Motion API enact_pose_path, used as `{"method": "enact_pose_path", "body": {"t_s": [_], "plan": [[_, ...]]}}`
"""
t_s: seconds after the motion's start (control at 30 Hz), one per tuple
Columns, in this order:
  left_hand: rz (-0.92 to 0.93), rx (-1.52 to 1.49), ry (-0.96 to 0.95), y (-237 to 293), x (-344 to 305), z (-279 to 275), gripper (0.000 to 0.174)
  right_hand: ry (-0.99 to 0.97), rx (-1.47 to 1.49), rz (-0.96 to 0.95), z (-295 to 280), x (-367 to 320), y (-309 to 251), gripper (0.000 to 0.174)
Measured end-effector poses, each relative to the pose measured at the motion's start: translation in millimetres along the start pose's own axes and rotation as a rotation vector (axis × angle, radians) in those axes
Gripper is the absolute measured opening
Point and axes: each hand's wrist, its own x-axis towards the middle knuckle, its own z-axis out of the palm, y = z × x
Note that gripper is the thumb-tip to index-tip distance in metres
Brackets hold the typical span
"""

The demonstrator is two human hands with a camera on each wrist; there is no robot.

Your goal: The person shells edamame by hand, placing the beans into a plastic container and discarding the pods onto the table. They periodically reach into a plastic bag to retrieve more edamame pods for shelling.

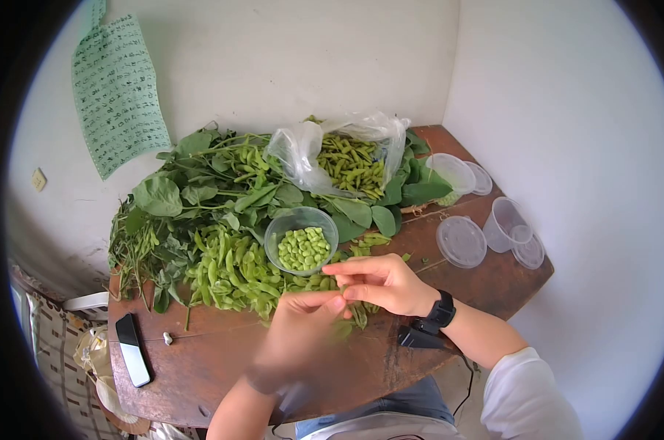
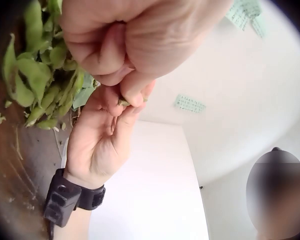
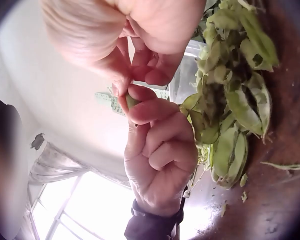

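Observation:
My left hand (image 1: 302, 315) and right hand (image 1: 387, 282) meet fingertip to fingertip over the heap of pods. Between them is a small green soybean pod (image 3: 131, 101), mostly hidden by fingers. The left thumb and curled index finger pinch it; the right thumb and fingertips grip at its end, where a green tip (image 2: 124, 102) peeks out. Just beyond the hands stands a clear plastic bowl (image 1: 291, 216) with shelled green beans (image 1: 302, 249) inside. Green pods (image 1: 233, 275) lie heaped beside and under the bowl.
Leafy bean stalks (image 1: 200, 191) cover the table's back left, beside a plastic bag (image 1: 295, 158) of pods. Clear lids (image 1: 461, 242) and a plastic tub (image 1: 502, 227) stand at right. A phone (image 1: 132, 350) and a small white earbud (image 1: 167, 338) lie front left; a black device (image 1: 420, 337) is near the right wrist.

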Motion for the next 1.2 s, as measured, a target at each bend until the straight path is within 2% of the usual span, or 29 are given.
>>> {"method": "enact_pose_path", "body": {"t_s": [0.2, 0.27, 0.37, 0.53, 0.57, 0.73, 0.97, 1.2], "plan": [[0.072, -0.067, 0.086, -2.4, 0.5, 5.3, 0.017, 0.077, 0.038, -0.072, -3.2, 1.9, 8.2, 0.053], [0.173, 0.087, 0.160, -1.2, 3.3, 6.6, 0.022, 0.140, 0.050, -0.028, -5.5, 3.5, 3.3, 0.060], [0.216, 0.172, 0.148, -5.0, 5.5, 1.5, 0.027, 0.167, 0.062, -0.031, -4.0, 2.9, 1.4, 0.063], [0.211, 0.217, 0.153, -5.7, 6.0, -3.7, 0.026, 0.151, 0.088, -0.096, -4.6, 4.3, 10.0, 0.044], [0.208, 0.220, 0.151, -6.4, 5.8, -3.2, 0.026, 0.155, 0.090, -0.098, -3.9, 3.2, 9.7, 0.044], [0.446, 0.394, 0.172, -5.1, 10.7, -4.9, 0.020, 0.072, 0.102, -0.085, -2.8, 3.6, 7.8, 0.044], [0.369, 0.313, 0.179, -7.7, 6.3, -0.3, 0.018, 0.040, 0.101, -0.105, -2.1, 2.3, 7.9, 0.043], [0.395, 0.273, 0.201, -8.8, 6.4, 2.5, 0.019, 0.057, 0.101, -0.134, 0.2, 2.3, 6.2, 0.041]]}}
